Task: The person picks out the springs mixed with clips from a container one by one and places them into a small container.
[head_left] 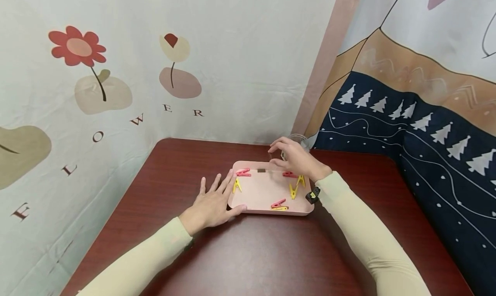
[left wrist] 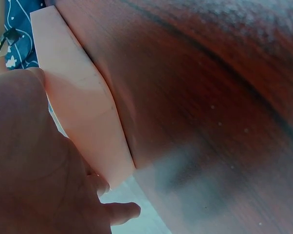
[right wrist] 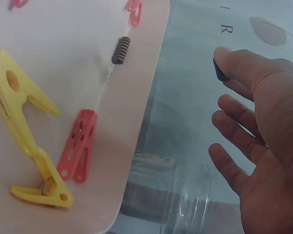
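My right hand (head_left: pixel 295 158) is raised over the far right of a pink tray (head_left: pixel 263 211), pinching a small dark coil spring (right wrist: pixel 220 72) between thumb and forefinger. Its other fingers are loosely bent. A second coil spring (right wrist: pixel 120 50) lies inside the tray by the far rim. With fingers spread, my left hand (head_left: pixel 211 206) touches the tray's left side, the thumb at the near left corner. Pink clothespins (right wrist: pixel 79 146) and yellow clothespins (right wrist: pixel 20 97) lie about the tray, some near the right end, others at the left and near rim.
A clear container (right wrist: pixel 185 195) stands behind the tray's far right corner, partly hidden by my right hand in the head view. The dark red table (head_left: pixel 267 248) reaches back to a printed cloth wall (head_left: pixel 240 63). Another patterned cloth (head_left: pixel 372 124) hangs at the right.
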The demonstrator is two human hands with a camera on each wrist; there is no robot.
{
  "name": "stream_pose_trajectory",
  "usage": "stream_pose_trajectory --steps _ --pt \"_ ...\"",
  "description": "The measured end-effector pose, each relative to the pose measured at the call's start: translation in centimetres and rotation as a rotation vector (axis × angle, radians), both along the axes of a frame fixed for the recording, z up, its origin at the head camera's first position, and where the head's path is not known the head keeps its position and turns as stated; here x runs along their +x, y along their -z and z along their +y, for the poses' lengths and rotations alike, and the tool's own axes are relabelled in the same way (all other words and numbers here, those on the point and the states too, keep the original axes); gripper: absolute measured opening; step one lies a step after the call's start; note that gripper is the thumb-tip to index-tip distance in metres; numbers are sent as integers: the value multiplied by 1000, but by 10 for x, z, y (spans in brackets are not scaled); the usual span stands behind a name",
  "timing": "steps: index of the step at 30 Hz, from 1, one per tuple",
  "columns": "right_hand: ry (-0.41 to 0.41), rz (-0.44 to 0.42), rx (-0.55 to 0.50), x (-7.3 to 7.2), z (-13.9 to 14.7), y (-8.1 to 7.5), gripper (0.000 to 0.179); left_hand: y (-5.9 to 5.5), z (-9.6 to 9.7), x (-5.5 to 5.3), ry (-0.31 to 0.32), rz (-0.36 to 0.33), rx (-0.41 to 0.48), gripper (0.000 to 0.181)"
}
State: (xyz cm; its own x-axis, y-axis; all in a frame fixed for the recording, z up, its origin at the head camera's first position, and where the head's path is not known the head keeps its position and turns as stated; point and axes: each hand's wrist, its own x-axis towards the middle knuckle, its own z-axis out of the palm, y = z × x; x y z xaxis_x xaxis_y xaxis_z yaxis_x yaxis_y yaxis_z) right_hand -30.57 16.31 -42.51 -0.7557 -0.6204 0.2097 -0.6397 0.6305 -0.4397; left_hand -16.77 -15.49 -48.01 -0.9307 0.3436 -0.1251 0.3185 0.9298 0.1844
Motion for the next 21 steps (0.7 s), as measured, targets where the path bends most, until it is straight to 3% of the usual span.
stream_pose_trajectory --steps 21 --pt "50 14 -107 -9 21 -10 31 -2 0 2 0 -1 -4 112"
